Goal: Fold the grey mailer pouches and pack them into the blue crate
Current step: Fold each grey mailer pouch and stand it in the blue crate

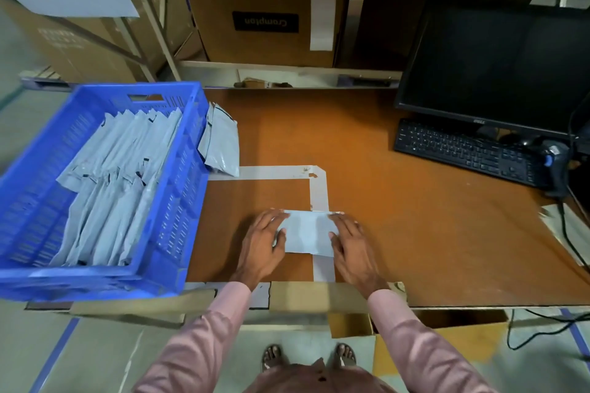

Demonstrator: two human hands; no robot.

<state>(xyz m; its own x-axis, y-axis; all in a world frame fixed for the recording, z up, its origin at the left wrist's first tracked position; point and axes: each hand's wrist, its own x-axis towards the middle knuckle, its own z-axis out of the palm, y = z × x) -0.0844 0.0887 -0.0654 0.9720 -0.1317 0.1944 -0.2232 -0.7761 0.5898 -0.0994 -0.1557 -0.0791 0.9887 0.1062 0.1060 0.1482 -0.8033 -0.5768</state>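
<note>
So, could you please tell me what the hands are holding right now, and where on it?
Both hands press one grey mailer pouch flat on the table: left hand on its left end, right hand on its right end.

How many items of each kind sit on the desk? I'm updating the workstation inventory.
Blue crate: 1
Grey pouch under the hands: 1
Loose pouch bundle by the crate: 1
Monitor: 1
Keyboard: 1
Total: 5
</note>
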